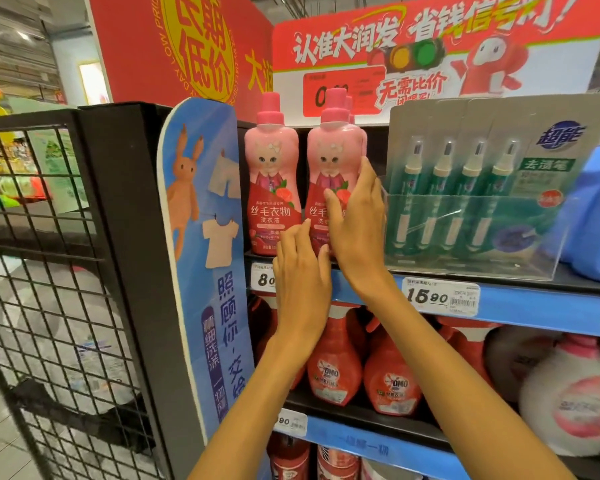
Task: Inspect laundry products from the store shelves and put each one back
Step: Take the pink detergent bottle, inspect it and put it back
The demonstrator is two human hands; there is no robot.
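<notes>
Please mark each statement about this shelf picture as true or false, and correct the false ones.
1. Both hands touch the right pink bottle. True: the right hand lies on its front and side, the left hand at its base.
2. The left pink bottle lies on its side. False: it stands upright.
3. The stain pens stand right of the pink bottles. True.
4. The red bottles are on the top shelf. False: one shelf below.
5. The price tag reads 25.90. False: 15.90.
</notes>
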